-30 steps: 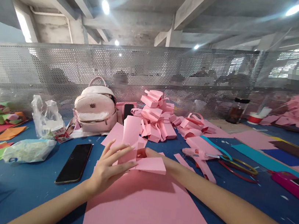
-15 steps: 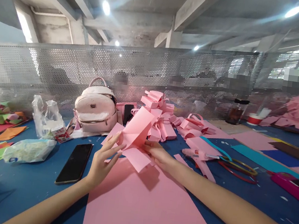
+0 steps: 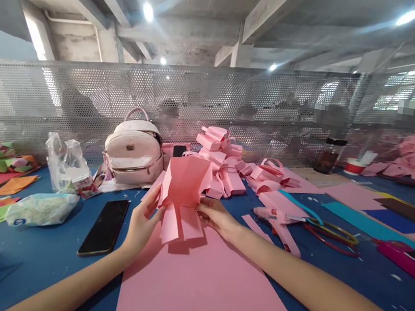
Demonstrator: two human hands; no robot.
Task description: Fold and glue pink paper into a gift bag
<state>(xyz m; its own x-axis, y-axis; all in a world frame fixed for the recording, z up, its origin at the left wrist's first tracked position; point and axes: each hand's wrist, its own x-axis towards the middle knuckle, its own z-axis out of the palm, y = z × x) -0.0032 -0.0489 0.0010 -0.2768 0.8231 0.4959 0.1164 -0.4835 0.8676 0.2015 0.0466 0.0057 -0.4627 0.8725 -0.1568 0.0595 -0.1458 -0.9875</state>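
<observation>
Folded pink paper (image 3: 187, 181): being pinched at left by the left hand (image 3: 146, 216), at right by the right hand (image 3: 218, 219), gaping between both. Shading a flat pink sheet (image 3: 207, 292); being held between a black phone (image 3: 103, 227), left, and a glue gun (image 3: 273, 215), right; partly hiding a far pink heap (image 3: 227, 153).

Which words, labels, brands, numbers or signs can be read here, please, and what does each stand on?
No text can be read.
Badge on the backpack: too small.
Red-and-white carton: print too blurred.
Blue mark on the plastic packet: too blurred.
Folded pink paper: no lettering visible.
</observation>
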